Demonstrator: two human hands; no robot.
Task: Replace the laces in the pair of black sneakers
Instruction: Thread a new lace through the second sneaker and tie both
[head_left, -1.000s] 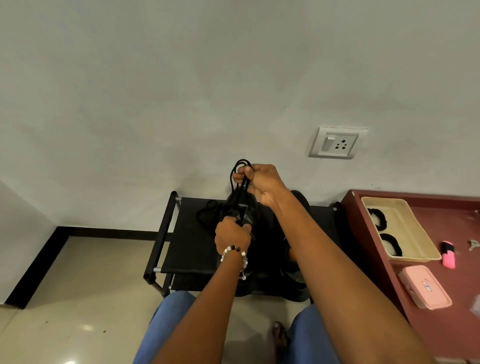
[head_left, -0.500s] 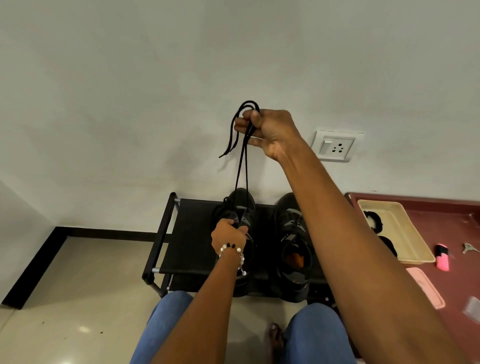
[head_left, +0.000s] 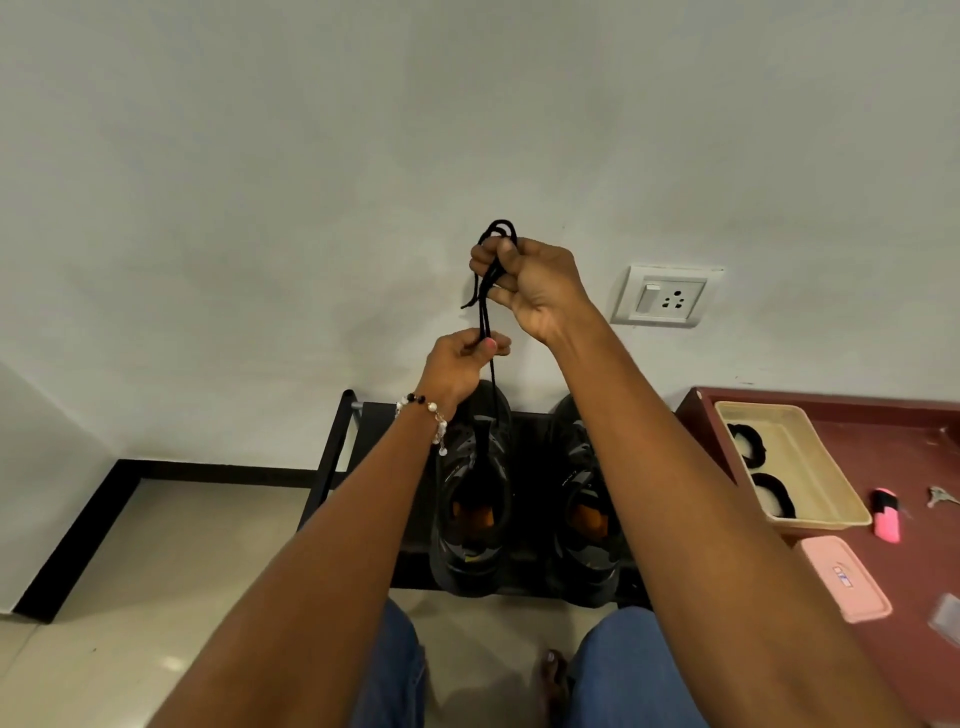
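Observation:
Two black sneakers stand side by side on a low black shoe rack, the left sneaker and the right sneaker with toes toward the wall. A black lace runs up from the left sneaker. My right hand grips a bunched loop of it high in front of the wall. Below it, my left hand pinches the same lace above the shoe. My right forearm covers part of the right sneaker.
A dark red table at the right carries a beige tray with two coiled black laces, a pink box, a pink highlighter and keys. A wall socket is behind my right hand. My knees are below.
My left hand has risen off the left sneaker and now pinches the lace in the air. My right hand still holds the bunched loop up near the wall.

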